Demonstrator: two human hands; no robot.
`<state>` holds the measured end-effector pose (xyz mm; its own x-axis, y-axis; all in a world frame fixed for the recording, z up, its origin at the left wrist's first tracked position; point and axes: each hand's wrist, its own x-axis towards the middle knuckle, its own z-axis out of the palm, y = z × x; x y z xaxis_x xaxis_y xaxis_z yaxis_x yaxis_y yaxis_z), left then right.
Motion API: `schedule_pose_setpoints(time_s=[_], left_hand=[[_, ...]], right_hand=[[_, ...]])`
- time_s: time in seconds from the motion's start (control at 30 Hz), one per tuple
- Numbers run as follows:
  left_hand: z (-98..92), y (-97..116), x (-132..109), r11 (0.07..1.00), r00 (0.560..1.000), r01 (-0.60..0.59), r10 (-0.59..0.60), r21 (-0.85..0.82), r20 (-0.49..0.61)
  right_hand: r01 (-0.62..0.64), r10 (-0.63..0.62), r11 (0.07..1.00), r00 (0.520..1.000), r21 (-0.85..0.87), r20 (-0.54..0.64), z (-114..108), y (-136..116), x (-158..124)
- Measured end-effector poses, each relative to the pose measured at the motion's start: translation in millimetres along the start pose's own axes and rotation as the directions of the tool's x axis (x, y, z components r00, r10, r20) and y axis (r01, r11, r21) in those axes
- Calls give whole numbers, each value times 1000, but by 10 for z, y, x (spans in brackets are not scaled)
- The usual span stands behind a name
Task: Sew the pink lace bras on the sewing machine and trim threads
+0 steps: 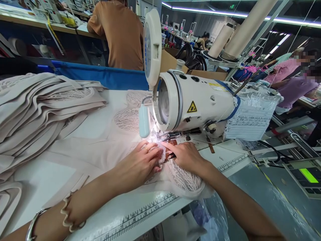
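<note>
Under the lit needle area of a white sewing machine [200, 98] lies a pale pink garment piece with lace panels [184, 175]. My left hand [140, 164], a ring on one finger, has its fingers bunched on the fabric just in front of the needle. From the other side my right hand [187, 155] reaches in, its index finger stretched to the fabric edge near the needle and the other fingers curled over the cloth. A small dark object shows at its fingers, too hidden to name. The fingertips of both hands nearly meet at the white edge.
A thick stack of pale pink pieces [40, 117] lies at left. A light-blue lamp [144, 121] hangs beside the needle. Printed rulers [140, 217] run along the table edge. A handwritten sheet [247, 117] hangs right of the machine. A person in brown [120, 33] sits ahead.
</note>
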<state>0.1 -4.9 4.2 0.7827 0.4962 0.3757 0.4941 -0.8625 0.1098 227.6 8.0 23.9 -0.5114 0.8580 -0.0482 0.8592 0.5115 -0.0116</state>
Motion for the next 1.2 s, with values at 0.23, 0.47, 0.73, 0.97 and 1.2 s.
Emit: schedule_pose_setpoints(time_s=[0.23, 0.47, 0.73, 0.97, 1.2], left_hand=[[-33, -31, 7, 1000, 1000, 23, -23, 4, 10], [-18, -51, -2, 999, 999, 32, -32, 11, 5], [-23, -64, -18, 998, 999, 35, -37, 61, 32], [-49, -76, -6, 992, 997, 36, -44, 124, 60], [-23, -102, -28, 994, 996, 54, -61, 93, 71]], right_hand=[[69, -69, 998, 997, -3, -32, -7, 44, 33], [125, -122, 991, 990, 54, -65, 8, 89, 41], [137, -133, 989, 989, 62, -69, 11, 145, 79], [198, -192, 977, 978, 81, -79, 25, 206, 141], [171, -173, 984, 984, -52, -34, -49, 210, 138]])
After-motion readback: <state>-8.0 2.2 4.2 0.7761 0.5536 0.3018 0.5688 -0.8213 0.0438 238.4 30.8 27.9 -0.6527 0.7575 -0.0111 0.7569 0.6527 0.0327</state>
